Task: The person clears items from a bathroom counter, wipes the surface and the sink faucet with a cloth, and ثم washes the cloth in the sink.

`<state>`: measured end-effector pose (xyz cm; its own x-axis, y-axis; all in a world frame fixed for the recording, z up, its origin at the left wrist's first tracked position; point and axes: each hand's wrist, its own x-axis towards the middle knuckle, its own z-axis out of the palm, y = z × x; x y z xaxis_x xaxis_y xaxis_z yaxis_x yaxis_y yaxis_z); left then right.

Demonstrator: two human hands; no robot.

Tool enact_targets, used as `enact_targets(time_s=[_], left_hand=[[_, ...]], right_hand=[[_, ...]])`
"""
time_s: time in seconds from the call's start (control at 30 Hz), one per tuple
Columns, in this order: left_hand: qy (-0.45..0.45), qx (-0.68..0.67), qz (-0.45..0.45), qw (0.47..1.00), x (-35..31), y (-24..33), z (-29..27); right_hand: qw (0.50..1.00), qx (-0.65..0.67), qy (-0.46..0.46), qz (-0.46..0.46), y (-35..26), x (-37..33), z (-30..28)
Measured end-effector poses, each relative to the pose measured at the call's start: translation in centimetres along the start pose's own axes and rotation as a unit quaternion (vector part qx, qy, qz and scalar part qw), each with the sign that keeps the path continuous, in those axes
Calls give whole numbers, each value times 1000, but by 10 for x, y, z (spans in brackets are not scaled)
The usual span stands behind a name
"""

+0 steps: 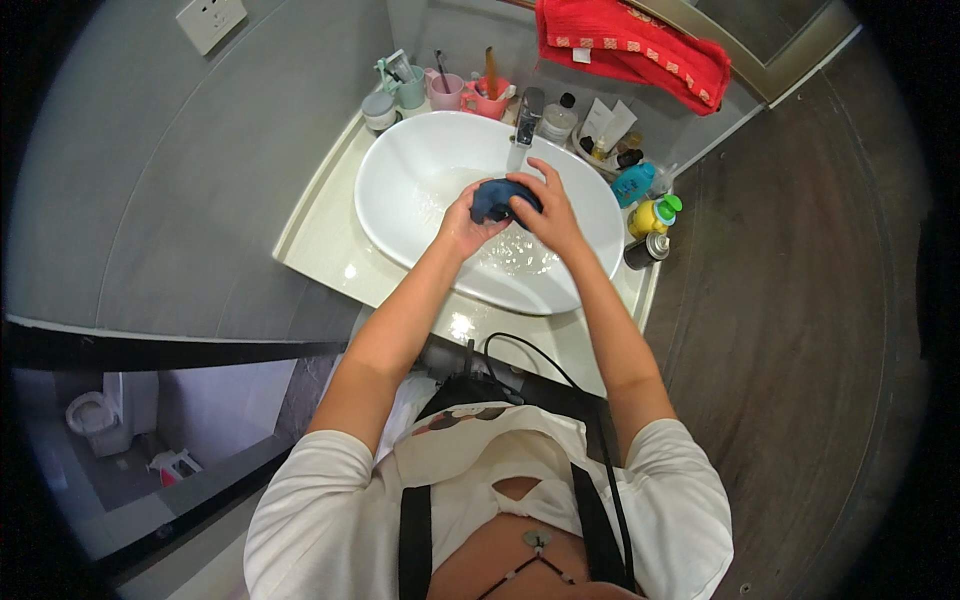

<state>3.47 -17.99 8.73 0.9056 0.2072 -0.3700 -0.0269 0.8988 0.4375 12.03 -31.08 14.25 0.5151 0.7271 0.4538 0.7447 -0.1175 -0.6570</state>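
Note:
Over the white oval washbasin (385, 235), both my hands hold a dark blue, bunched-up item (488, 200) that looks like cloth; its exact kind cannot be made out. My left hand (464, 226) cups it from the left and below. From the right, my right hand (550, 212) presses thumb and fingers onto it, with some fingers stretched toward the tap. Just beyond my hands stands the metal tap (529, 118), with a stream of water under its spout. Rippling water lies in the bottom of the basin.
Behind the basin stand a green cup (410, 92), a pink cup (445, 92), a red cup (486, 100) and a clear bottle (558, 118). A blue bottle (632, 186), a yellow bottle (652, 217) and a dark can (647, 251) line the right edge. A red towel (635, 55) hangs above.

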Motion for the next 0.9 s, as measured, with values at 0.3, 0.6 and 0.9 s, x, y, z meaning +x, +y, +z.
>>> enact_targets(time_s=[0.3,0.6,0.9], left_hand=[[-31,26,-52,998,20,17,25],[113,3,24,993,46,-7,38],[220,28,95,971,47,-22,49]], right_hand=[[983,-131,86,-91,-12,-18,22],[988,-44,150,19,-1,-3,36],[978,-40,157,132,15,2,36]])
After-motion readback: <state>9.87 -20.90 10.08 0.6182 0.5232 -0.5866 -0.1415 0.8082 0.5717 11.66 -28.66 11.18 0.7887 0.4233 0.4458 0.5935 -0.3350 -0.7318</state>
